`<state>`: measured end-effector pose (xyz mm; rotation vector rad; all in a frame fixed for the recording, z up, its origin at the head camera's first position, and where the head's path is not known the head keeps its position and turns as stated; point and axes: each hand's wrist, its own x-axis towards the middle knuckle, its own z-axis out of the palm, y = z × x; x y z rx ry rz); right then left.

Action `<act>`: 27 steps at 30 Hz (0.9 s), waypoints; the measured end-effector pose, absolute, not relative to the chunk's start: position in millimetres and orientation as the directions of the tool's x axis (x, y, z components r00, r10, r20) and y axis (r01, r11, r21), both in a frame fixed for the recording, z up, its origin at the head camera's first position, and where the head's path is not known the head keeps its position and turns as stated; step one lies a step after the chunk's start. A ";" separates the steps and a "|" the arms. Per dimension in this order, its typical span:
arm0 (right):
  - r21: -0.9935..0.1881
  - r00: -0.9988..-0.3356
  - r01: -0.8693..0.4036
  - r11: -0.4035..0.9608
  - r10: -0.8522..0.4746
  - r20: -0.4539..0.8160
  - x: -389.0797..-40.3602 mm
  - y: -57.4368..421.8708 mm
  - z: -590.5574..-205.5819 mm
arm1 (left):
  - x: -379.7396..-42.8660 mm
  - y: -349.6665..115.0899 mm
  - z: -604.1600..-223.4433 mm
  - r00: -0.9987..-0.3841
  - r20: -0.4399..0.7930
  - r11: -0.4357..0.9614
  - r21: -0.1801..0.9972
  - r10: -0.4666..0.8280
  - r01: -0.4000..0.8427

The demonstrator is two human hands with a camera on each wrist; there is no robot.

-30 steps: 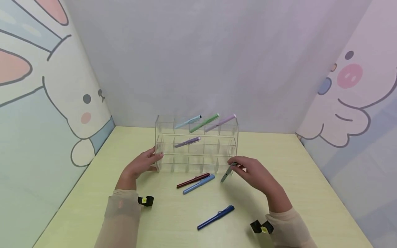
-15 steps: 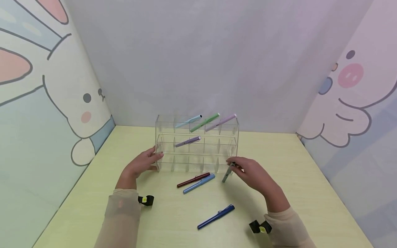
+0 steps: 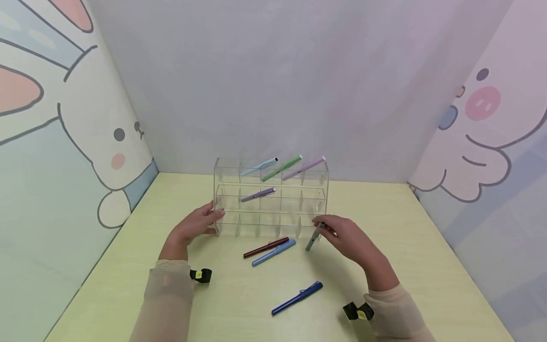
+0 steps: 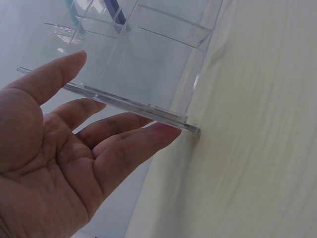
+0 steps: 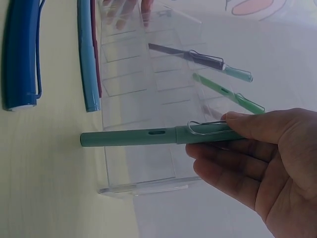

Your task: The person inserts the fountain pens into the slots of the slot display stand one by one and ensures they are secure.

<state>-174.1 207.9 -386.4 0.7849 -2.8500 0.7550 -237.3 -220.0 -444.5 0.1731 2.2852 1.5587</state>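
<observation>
Green pen [image 5: 129, 139] — pinched, hands [image 3: 194, 226] [image 3: 348, 237] at clear rack [image 3: 312, 204]

Even light filled the head view, softly shadowing the table [image 3: 239, 304]; the right wrist view was dimmer, perhaps slightly hazy.

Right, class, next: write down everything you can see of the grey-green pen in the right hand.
The grey-green pen is slim and looks like smooth plastic. Its barrel has a small dark oval window; the slightly wider cap is on and carries a silvery wire clip. The right hand holds it at the cap end, thumb against fingers. It slants, barrel end down, in front of the right end of the clear rack. Whether that end touches the table is unclear.
</observation>
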 end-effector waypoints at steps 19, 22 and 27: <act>-0.584 -0.883 -0.468 0.663 -0.382 0.274 -183.5 216.4 -391.9 | -236.8 -220.8 -444.8 -0.931 -0.226 0.376 0.920 0.286 -0.108; -0.688 -0.881 -0.473 0.550 -0.309 0.358 -185.5 217.5 -392.6 | -237.2 -219.9 -445.9 -0.930 -0.224 0.371 0.923 0.290 -0.107; -0.842 -0.864 -0.503 0.196 -0.148 0.481 -195.6 208.7 -392.4 | -238.0 -220.9 -446.6 -0.929 -0.212 0.368 0.926 0.305 -0.090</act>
